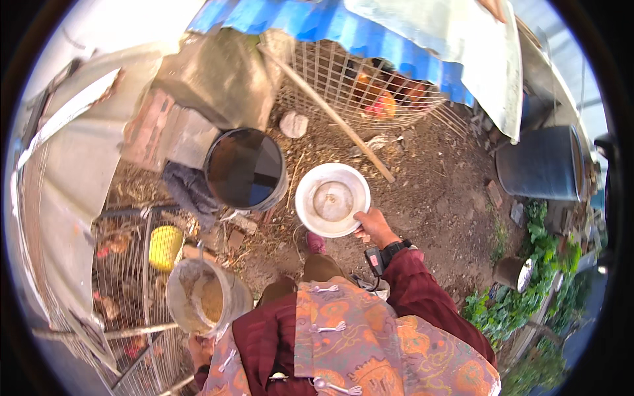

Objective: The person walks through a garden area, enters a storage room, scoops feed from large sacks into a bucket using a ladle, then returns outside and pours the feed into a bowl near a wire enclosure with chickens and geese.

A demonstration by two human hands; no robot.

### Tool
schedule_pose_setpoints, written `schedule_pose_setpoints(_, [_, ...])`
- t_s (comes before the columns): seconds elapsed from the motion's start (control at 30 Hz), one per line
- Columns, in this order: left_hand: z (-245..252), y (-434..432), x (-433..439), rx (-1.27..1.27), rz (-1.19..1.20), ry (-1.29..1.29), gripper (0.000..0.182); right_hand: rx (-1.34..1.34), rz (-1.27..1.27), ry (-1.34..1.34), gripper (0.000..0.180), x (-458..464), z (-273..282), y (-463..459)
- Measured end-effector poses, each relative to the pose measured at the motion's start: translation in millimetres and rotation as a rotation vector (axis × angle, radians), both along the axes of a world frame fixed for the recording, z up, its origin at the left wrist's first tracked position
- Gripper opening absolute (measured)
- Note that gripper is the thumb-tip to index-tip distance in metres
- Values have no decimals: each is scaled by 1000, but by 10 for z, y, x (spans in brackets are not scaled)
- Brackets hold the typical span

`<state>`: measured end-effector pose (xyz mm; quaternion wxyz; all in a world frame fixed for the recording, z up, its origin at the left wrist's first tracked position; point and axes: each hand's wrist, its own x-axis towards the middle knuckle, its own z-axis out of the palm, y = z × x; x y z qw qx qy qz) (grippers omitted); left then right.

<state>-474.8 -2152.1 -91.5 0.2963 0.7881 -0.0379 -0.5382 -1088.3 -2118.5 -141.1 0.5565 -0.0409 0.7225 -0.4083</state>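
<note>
My right hand (375, 226) grips the rim of a white basin (308, 187), held out over the dirt ground in front of me. A little pale residue lies on the basin's bottom. At lower left my left hand (200, 346) is at the edge of a grey bucket (235, 297), partly hidden by it, and appears to hold it. The bucket is tilted, and brownish, feed-like material (212, 302) lies inside. Beside the bucket, a wire cage (121, 277) holds several chickens.
A large container of dark liquid (242, 168) stands at left-centre beside a dark cloth (190, 190). A wooden pole (329, 114) leans near a wire coop (366, 94) with chickens. A yellow container (165, 248) sits by the cage. At right are a blue barrel (540, 162) and green plants (537, 257).
</note>
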Motion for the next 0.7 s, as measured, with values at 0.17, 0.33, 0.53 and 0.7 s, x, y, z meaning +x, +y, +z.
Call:
schedule_pose_setpoints(0.17, [-243, 115, 108, -146, 122, 207, 24, -19, 157, 91, 30, 26, 72, -670])
schedule_pose_setpoints(0.33, [-691, 161, 174, -319, -123, 109, 19, -102, 290, 298, 35, 334, -117, -1444])
schedule_pose_setpoints(0.53, [-1126, 162, 163, -343, -411, -109, 19, -20, 540, 722, 33, 765, -652, -2393])
schedule_pose_setpoints(0.7, [-1334, 64, 28, -125, -185, -146, 20, 62, 608, 1035, 37, 1032, -1099, -2981])
